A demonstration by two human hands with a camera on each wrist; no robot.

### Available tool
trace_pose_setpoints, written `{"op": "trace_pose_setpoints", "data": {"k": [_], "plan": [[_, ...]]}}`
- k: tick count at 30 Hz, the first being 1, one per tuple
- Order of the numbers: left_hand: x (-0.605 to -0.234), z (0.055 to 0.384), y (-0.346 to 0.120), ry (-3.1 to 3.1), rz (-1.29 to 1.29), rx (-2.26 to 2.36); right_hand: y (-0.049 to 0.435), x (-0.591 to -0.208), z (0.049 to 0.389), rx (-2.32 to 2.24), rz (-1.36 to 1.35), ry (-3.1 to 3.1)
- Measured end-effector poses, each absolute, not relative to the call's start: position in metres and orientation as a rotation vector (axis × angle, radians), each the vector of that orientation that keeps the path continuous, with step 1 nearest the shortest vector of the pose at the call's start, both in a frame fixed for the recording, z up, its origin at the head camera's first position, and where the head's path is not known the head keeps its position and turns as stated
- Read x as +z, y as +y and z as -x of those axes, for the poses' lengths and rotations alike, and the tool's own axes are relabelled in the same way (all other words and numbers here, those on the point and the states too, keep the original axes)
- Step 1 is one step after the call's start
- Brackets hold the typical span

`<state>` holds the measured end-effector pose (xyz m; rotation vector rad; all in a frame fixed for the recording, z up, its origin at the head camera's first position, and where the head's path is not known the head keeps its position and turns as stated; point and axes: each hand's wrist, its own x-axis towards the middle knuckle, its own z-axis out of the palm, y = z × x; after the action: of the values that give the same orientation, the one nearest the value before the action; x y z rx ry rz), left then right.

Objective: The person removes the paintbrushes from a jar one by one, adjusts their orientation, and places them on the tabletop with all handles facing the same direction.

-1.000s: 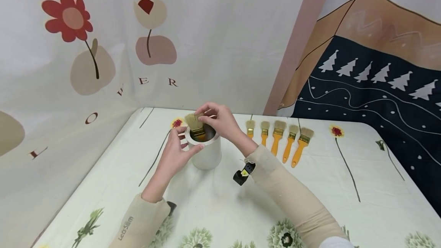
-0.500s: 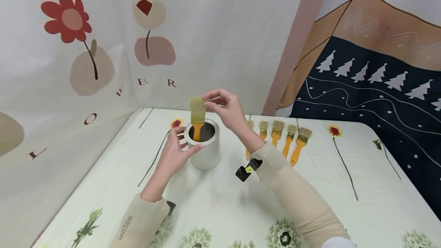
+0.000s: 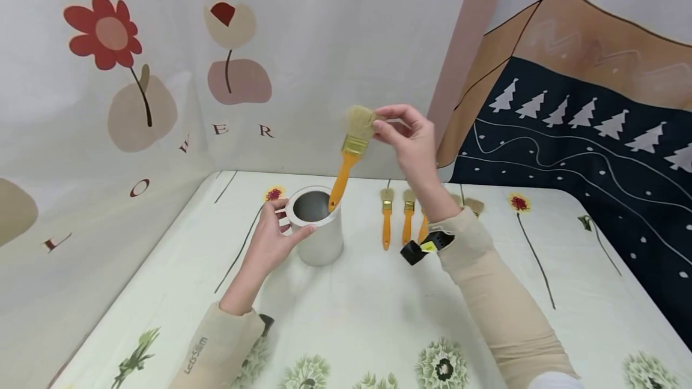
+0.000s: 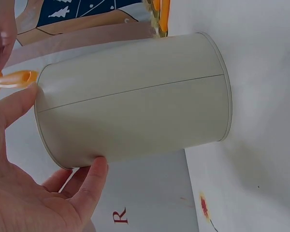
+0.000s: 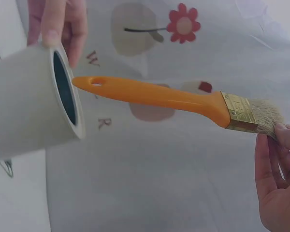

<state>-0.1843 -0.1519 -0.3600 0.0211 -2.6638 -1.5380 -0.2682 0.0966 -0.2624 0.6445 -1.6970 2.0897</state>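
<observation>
A paintbrush (image 3: 346, 159) with an orange handle, brass-coloured ferrule and pale bristles hangs handle-down at the right of the can's mouth. My right hand (image 3: 413, 140) pinches it by the bristles between thumb and fingertips. In the right wrist view the handle's holed end lies close to the rim. The off-white cylindrical can (image 3: 319, 242) stands upright on the table, and its dark inside shows no brush. My left hand (image 3: 270, 245) holds the can near its top, thumb on the near side and fingers around the left, as the left wrist view also shows.
Several similar paintbrushes (image 3: 387, 221) lie in a row on the table (image 3: 357, 305), right of the can and partly hidden by my right forearm. A printed cloth (image 3: 335, 65) hangs behind the table. Each wrist bears a dark camera (image 3: 421, 248).
My right hand has drawn the paintbrush up out of the can and moved it to the right. My left hand has kept its hold on the can, which stays in place.
</observation>
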Motion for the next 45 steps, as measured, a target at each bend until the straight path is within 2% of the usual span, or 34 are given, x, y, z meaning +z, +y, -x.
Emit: {"op": "trace_pose_setpoints", "data": {"k": [14,28,36,45], "plan": [[-0.360,0.184,-0.154,-2.642,-0.022,-1.530,0.218,-0.292,0.269,1.966,-0.272,-1.733],[-0.359,0.182,-0.155,-2.641,-0.014,-1.537,0.330,-0.368,0.275,1.977,0.256,-1.952],[-0.359,0.182,-0.154,-2.645,-0.015,-1.538,0.363,-0.417,0.286,2.002,0.372,-2.028],[-0.362,0.181,-0.152,-2.636,-0.011,-1.556,0.361,-0.433,0.279,1.738,0.627,-2.331]]}}
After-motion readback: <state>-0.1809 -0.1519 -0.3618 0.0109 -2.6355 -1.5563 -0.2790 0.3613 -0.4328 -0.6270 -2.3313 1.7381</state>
